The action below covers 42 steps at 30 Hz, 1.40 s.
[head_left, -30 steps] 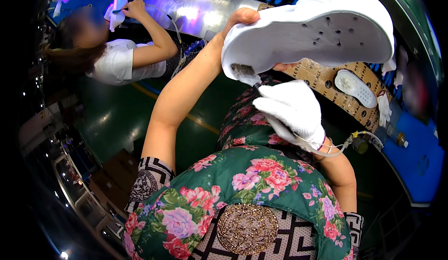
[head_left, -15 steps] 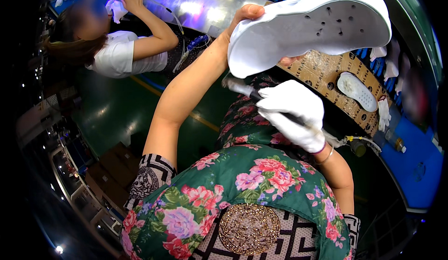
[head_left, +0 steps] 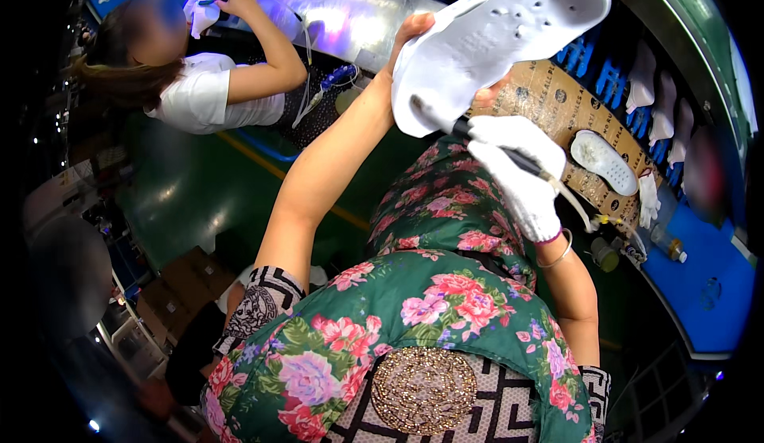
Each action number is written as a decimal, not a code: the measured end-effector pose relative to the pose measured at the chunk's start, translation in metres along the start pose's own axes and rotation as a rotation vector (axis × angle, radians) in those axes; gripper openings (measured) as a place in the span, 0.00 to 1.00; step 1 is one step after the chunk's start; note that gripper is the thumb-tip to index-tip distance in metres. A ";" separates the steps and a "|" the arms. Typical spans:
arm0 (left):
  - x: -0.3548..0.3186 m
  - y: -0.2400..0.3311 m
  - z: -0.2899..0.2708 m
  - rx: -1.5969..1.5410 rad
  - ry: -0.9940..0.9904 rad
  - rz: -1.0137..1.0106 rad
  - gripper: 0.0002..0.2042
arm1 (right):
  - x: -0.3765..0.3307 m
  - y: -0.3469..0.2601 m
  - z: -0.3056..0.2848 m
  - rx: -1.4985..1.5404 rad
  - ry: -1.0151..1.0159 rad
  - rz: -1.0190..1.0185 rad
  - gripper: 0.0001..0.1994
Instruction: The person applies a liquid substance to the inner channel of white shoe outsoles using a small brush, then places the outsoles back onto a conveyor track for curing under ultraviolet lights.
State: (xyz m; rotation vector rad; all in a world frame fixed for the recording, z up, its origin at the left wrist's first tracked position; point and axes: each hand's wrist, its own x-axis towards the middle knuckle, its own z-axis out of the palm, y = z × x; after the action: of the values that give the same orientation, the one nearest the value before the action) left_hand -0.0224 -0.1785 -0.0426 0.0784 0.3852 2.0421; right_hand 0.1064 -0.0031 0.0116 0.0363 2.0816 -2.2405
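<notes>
The left hand (head_left: 418,33) is raised high, bare, its fingers wrapped around the heel end of a white shoe sole (head_left: 497,33) with small holes across its surface; the sole is held up in the air, tilted, above the lap and in front of the bench (head_left: 549,97). The right hand (head_left: 517,169), in a white glove, is closed around a dark pen-like tool (head_left: 493,147) whose tip touches the lower edge of the sole. A thin cord trails from the tool toward the bench. On the brown mat of the bench lies another white sole (head_left: 603,161), well apart from the held one. To the left, a co-worker (head_left: 199,85) in a white shirt holds up a sole too.
</notes>
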 end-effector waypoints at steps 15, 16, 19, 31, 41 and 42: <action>-0.024 -0.065 0.002 -0.174 0.200 0.073 0.43 | 0.074 -0.015 -0.073 -0.514 0.222 -0.414 0.07; -0.022 -0.066 0.001 -0.235 0.134 0.082 0.43 | 0.083 -0.017 -0.077 -0.662 0.189 -0.660 0.08; -0.020 -0.059 0.003 -0.290 0.121 0.097 0.43 | 0.065 -0.016 -0.053 -0.963 0.166 -0.802 0.14; 0.001 0.000 0.010 -0.046 -0.074 0.123 0.47 | 0.020 -0.024 -0.019 -0.525 -0.156 -0.652 0.13; 0.004 0.015 0.023 0.062 -0.207 0.091 0.45 | 0.008 -0.027 -0.014 -0.122 -0.147 -0.242 0.07; 0.003 0.013 0.017 0.033 -0.180 0.082 0.45 | 0.007 -0.023 -0.014 -0.188 -0.158 -0.258 0.08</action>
State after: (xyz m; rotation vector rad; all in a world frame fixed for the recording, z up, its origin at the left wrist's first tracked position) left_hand -0.0314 -0.1775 -0.0226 0.3008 0.3069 2.0897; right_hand 0.0973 0.0123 0.0328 -0.4304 2.3098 -2.0814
